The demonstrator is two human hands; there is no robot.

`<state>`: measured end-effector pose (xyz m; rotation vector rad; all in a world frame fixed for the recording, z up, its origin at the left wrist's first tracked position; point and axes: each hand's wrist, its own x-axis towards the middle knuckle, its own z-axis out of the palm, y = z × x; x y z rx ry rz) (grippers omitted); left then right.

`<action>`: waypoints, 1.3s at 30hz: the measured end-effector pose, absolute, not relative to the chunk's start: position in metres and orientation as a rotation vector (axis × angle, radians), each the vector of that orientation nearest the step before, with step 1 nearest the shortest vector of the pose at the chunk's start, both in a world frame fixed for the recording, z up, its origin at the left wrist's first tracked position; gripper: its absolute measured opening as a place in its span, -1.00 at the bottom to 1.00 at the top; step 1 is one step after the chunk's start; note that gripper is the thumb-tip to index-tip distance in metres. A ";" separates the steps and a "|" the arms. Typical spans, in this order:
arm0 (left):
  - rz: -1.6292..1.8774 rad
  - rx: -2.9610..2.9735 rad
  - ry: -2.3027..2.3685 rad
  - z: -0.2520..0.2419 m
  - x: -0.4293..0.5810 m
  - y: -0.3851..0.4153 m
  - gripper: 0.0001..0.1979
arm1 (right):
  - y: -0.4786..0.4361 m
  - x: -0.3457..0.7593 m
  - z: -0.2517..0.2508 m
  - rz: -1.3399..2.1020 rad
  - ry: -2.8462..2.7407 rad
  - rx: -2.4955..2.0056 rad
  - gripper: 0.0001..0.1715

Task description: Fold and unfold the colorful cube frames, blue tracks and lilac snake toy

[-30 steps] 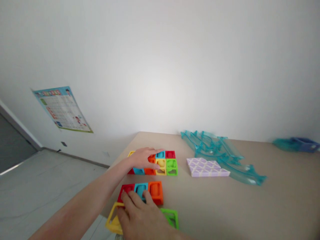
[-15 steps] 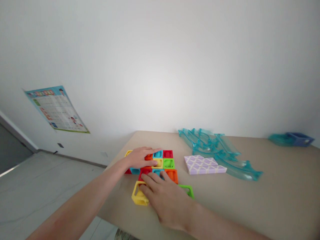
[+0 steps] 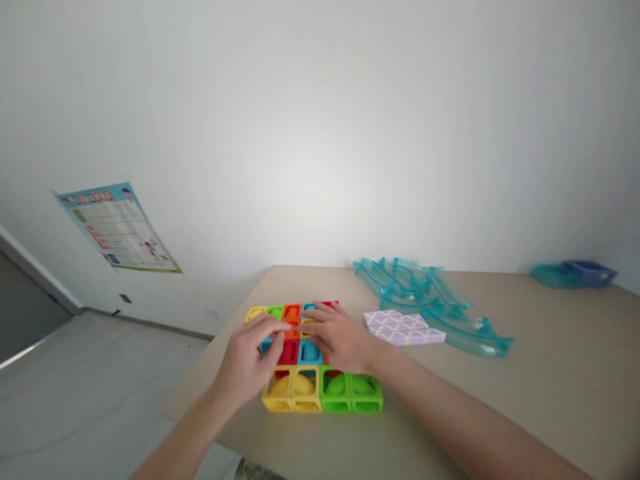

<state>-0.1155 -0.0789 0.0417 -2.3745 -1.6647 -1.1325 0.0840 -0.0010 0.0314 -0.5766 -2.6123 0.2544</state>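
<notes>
Colourful open-sided blocks stand in rows near the table's left edge. In the nearest row are yellow blocks and green blocks, showing rounded shapes inside. Behind them lie red, blue and orange blocks. My left hand reaches over the left side of the rows, thumb and forefinger apart, other fingers partly hidden. From the right, my right hand lies over the middle and right blocks with fingers stretched out, covering part of them. Neither hand lifts a block.
Right of the blocks sit purple patterned pieces. Behind them spread clear teal track pieces. A dark blue box and a teal piece are at the far right. The wall borders the table.
My right hand has moved forward from the front row onto the back rows, uncovering the yellow and green blocks. My left hand has drawn back towards me, showing the back-left blocks.
</notes>
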 end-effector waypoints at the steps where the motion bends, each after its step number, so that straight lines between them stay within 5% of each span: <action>1: -1.065 -2.421 -1.641 0.038 -0.106 -0.096 -0.80 | 0.001 0.083 0.029 0.267 -2.639 -0.545 -0.60; 13: -0.790 -1.887 -1.639 -0.029 -0.029 -0.149 -0.64 | -0.007 0.075 0.032 0.416 -2.776 -0.393 -0.40; 23: -0.955 -1.892 -1.709 -0.035 -0.019 -0.142 -0.81 | -0.006 0.076 0.034 0.554 -2.809 -0.272 -0.46; 39: -1.061 -1.906 -1.704 -0.024 -0.018 -0.139 -0.80 | -0.006 0.076 0.034 0.497 -2.813 -0.206 -0.50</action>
